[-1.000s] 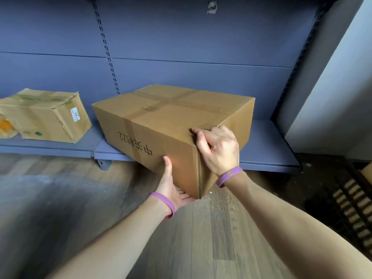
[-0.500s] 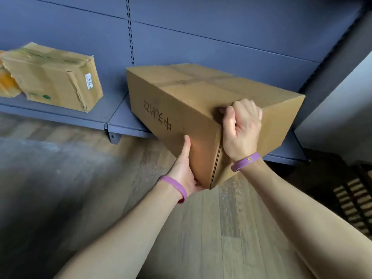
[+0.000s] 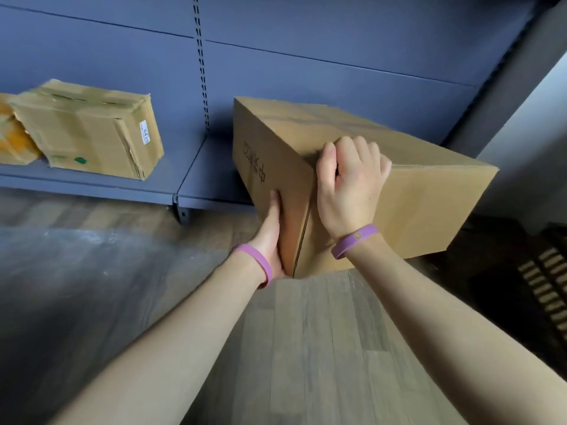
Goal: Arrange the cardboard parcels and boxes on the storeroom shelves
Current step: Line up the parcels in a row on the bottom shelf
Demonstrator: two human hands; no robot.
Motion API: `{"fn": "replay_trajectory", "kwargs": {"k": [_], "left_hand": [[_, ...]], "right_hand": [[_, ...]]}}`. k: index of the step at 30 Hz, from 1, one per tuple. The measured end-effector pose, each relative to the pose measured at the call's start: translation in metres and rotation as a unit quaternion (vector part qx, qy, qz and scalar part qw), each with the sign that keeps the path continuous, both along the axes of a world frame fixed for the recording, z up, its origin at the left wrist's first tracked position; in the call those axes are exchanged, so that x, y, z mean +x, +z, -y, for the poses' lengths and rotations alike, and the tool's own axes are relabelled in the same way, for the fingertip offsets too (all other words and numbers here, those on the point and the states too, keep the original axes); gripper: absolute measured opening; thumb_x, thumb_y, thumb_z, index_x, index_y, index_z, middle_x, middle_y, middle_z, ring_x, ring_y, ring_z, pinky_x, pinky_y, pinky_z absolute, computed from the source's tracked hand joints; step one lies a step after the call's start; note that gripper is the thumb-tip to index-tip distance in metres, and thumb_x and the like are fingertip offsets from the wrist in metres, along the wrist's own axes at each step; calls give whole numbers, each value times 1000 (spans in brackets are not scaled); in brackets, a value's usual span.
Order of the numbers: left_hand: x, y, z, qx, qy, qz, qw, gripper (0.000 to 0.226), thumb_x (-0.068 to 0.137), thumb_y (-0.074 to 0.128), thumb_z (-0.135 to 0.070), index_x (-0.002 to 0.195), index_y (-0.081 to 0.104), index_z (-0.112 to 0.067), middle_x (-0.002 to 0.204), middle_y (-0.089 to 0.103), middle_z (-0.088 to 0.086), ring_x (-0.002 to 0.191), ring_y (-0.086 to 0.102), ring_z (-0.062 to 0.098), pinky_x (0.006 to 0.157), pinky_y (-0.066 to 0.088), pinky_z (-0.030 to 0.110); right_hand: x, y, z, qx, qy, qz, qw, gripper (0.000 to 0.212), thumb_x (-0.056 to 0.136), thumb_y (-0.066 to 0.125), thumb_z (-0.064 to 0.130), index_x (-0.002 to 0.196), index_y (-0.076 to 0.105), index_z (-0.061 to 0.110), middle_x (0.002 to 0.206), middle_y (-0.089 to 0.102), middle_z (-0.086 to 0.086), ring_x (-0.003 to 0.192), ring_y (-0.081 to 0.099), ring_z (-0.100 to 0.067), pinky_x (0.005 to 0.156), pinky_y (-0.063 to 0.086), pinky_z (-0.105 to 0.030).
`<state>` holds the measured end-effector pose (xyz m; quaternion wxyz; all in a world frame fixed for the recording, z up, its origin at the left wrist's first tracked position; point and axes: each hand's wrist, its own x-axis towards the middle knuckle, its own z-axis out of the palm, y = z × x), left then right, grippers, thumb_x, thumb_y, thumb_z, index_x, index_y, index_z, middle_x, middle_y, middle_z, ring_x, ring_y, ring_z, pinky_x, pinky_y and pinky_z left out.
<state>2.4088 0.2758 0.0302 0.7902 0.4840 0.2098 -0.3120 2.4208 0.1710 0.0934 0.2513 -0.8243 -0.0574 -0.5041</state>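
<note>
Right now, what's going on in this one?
A person is handling a large cardboard box at a low blue shelf. The right hand has its grip curled over the box's top near corner. The left hand supports the bottom corner, thumb flat on the side and fingers hidden underneath. The box is tilted, with its near corner out over the wooden floor. A battered box sits further left on the shelf.

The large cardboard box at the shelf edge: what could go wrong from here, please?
1. The large box is tilted and its near part overhangs the front of the shelf. If the left hand at its lower corner slips, the box may drop to the floor.
2. The right hand grips only the top corner, so the cardboard there could crumple or the grip could slide.
</note>
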Motion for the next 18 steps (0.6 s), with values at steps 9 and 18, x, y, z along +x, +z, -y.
{"fn": "replay_trajectory", "kwargs": {"k": [9,18], "left_hand": [[-5,5,-14,71,124,8,990,85,79,39,-90,106,68,-16,79,76,13,87,69,31,75,58,41],[-11,11,-10,106,153,12,983,67,85,44,-81,99,65,-18,72,75,8,84,68,33,71,54,35]], "right_hand": [[-2,2,36,-103,176,-46,978,37,96,58,36,124,63,12,139,55,-9,126,50,-30,108,34,-39],[23,15,168,98,-54,-135,985,78,79,52,73,142,48,27,159,23,-18,145,21,-39,117,15,-52]]}}
